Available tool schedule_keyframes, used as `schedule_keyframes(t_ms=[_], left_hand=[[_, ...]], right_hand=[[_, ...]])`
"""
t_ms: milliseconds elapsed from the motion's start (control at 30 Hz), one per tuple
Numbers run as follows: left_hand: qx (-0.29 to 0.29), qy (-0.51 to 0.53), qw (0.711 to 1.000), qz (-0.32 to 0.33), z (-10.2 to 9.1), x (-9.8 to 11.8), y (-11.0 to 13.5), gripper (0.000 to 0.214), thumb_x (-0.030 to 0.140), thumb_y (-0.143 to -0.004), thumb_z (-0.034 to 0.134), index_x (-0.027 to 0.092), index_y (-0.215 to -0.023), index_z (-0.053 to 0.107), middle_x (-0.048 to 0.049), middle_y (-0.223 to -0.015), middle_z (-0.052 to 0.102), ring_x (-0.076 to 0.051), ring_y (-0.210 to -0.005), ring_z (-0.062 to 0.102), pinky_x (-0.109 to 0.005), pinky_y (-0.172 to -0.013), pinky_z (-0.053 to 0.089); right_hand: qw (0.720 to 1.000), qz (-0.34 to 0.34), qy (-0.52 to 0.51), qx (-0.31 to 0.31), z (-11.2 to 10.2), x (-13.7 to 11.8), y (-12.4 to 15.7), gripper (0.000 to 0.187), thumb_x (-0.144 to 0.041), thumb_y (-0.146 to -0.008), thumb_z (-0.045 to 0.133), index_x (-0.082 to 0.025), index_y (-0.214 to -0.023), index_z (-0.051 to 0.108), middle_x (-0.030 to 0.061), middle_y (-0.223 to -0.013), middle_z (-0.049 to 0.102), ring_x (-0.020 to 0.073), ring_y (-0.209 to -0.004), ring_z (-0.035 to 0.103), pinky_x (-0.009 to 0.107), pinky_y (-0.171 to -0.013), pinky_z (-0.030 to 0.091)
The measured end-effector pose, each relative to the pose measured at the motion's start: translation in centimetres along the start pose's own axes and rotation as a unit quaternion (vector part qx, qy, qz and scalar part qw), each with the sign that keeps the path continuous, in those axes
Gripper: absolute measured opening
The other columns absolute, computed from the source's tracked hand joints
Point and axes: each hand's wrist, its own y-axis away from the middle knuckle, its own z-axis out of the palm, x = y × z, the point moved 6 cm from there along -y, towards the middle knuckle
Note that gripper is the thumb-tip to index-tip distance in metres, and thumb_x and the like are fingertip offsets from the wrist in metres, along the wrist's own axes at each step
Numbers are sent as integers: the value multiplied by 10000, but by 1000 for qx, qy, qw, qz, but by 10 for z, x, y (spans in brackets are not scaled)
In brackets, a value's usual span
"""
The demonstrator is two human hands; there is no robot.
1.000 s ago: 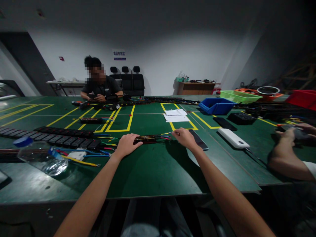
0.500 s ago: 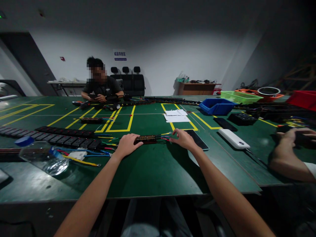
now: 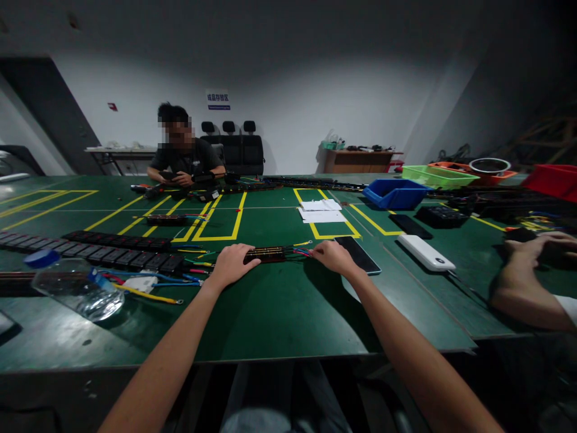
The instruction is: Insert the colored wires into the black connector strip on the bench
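A short black power strip-like module (image 3: 270, 255) with gold-coloured lines along it lies on the green table. My left hand (image 3: 231, 264) is closed over its left end, thumb along the near side. Thin coloured wires (image 3: 297, 251) come out of its right end. My right hand (image 3: 334, 256) pinches the ends of the red and blue ones between thumb and fingertips. One yellow wire with a ring terminal (image 3: 308, 243) sticks out behind them, apart from the fingers. Just right of my right hand lies a dark-screened phone or tablet (image 3: 366, 257).
On the left lie a water bottle (image 3: 81, 288), long black socket strips (image 3: 121, 255) and a yellow cable (image 3: 151, 294). Right of me are a white power bank (image 3: 426, 252), a blue bin (image 3: 394, 194) and another person's hand (image 3: 525, 255). Across the table sits a person (image 3: 184, 156).
My right hand's fingers have come down and closed on the wire ends; before, they were raised and parted beside them. My left hand stays on the module.
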Motion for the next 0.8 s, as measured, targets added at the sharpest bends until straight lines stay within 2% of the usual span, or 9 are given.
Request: schedule_keyframes(t_ms=[100,200,267,333,433,533,633,733,800], left_hand=[[-2,2,1000,2,1,-1,0,539,623,-974,489,199,-1250,676,-97,-1211,719,-291,-1084,661,-446,-933,501],[-5,2,1000,0,0,0,0,540,622,-977,483,199,-1255,670,-100,-1223,714,-288,-1090,657,-438,-931,501],[-9,3,1000,-3,-1,1,0,538,622,-978,479,202,-1254,670,-99,-1227,712,-290,-1097,654,-436,-935,500],[-12,6,1000,-7,-1,1,0,539,625,-975,480,204,-1251,672,-97,-1225,713,-292,-1099,655,-435,-942,499],[-13,11,1000,-12,0,0,1,543,629,-972,482,205,-1254,671,-95,-1224,713,-291,-1095,658,-438,-952,498],[-12,14,1000,-9,0,0,1,547,631,-974,478,203,-1260,667,-97,-1229,711,-288,-1097,655,-442,-950,500],[-11,16,1000,-8,0,0,1,554,634,-972,480,199,-1261,667,-100,-1225,711,-287,-1092,653,-439,-940,504],[-10,15,1000,-9,-1,1,1,552,638,-971,476,205,-1253,672,-99,-1217,715,-289,-1084,655,-441,-942,502],[-10,14,1000,-8,-2,1,1,546,632,-974,476,204,-1250,673,-99,-1215,715,-289,-1084,656,-437,-941,501]], right_hand=[[999,13,16,33,-5,1,0,377,-472,-1006,507,-236,-893,779,75,-913,723,213,-840,653,268,-625,358],[997,25,5,68,-8,4,-2,364,-454,-1028,461,-253,-1116,752,86,-1037,716,220,-914,653,270,-682,397],[998,22,-5,53,-3,6,-3,384,-435,-1046,419,-272,-1265,689,91,-1136,701,224,-979,649,277,-730,418],[1000,13,0,9,6,5,-4,399,-424,-1060,380,-281,-1299,667,99,-1195,686,233,-1029,642,286,-757,427],[999,0,14,-32,14,4,-4,406,-423,-1070,351,-279,-1242,689,101,-1183,686,240,-1040,640,285,-741,420],[1000,12,9,18,4,4,-4,392,-438,-1062,377,-265,-1195,702,100,-1127,691,231,-991,645,274,-700,401],[997,29,12,74,-7,5,-3,402,-476,-1042,427,-234,-1035,747,105,-1038,697,215,-899,647,270,-656,378],[999,23,12,38,-4,4,-2,427,-493,-1014,486,-218,-832,758,91,-889,703,203,-784,642,271,-603,344],[1000,11,-6,-4,1,3,-2,406,-493,-994,520,-227,-809,765,69,-819,706,192,-736,637,265,-580,322]])
